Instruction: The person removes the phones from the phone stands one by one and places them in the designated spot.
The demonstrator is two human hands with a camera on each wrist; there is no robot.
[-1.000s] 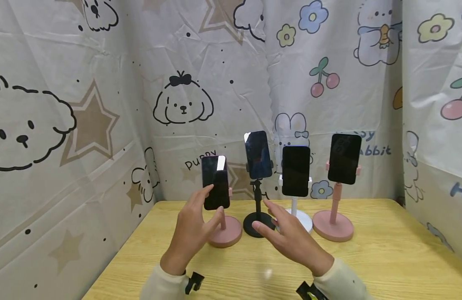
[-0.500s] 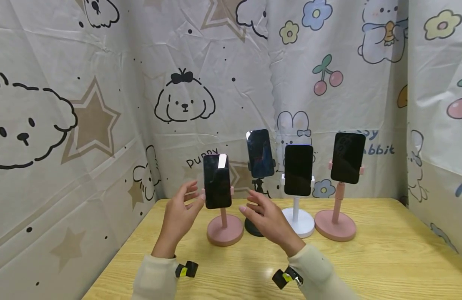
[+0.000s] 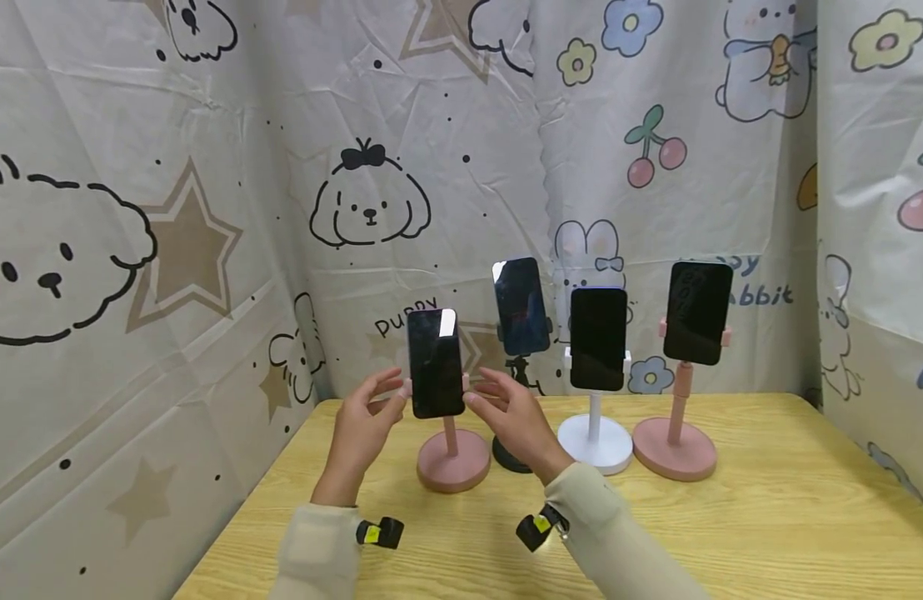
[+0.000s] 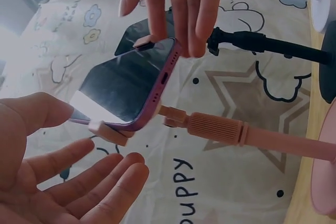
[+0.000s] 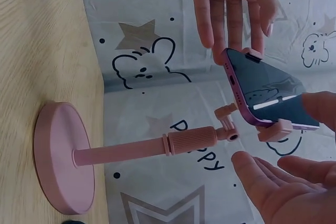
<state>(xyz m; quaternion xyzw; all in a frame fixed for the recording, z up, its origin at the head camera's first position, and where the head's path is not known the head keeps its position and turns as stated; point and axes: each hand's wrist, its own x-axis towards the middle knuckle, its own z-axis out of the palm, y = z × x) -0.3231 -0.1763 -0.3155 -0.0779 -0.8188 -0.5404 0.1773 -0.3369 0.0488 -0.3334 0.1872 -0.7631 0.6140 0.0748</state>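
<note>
A dark-screened smartphone (image 3: 435,362) with a purple frame sits in the clamp (image 4: 110,132) of a short pink phone stand (image 3: 452,463). My left hand (image 3: 361,425) is at the phone's left side, its thumb tip at the screen edge beside the clamp in the left wrist view. Its other fingers spread loosely outside the clamp, apart from the phone. On the opposite side, my right hand (image 3: 516,417) brings its thumb (image 5: 320,109) to the phone's edge, with relaxed fingers below the clamp in the right wrist view.
Behind and to the right stand a black stand (image 3: 511,457), a white stand (image 3: 595,442) and a taller pink stand (image 3: 675,450), each bearing a dark phone. They share a yellow wooden table (image 3: 776,517). A patterned curtain (image 3: 229,250) hangs close around it.
My left hand, first in front of the phone's lower left, has drawn back to its left side. My right hand has moved left, from over the black stand to the phone's right edge.
</note>
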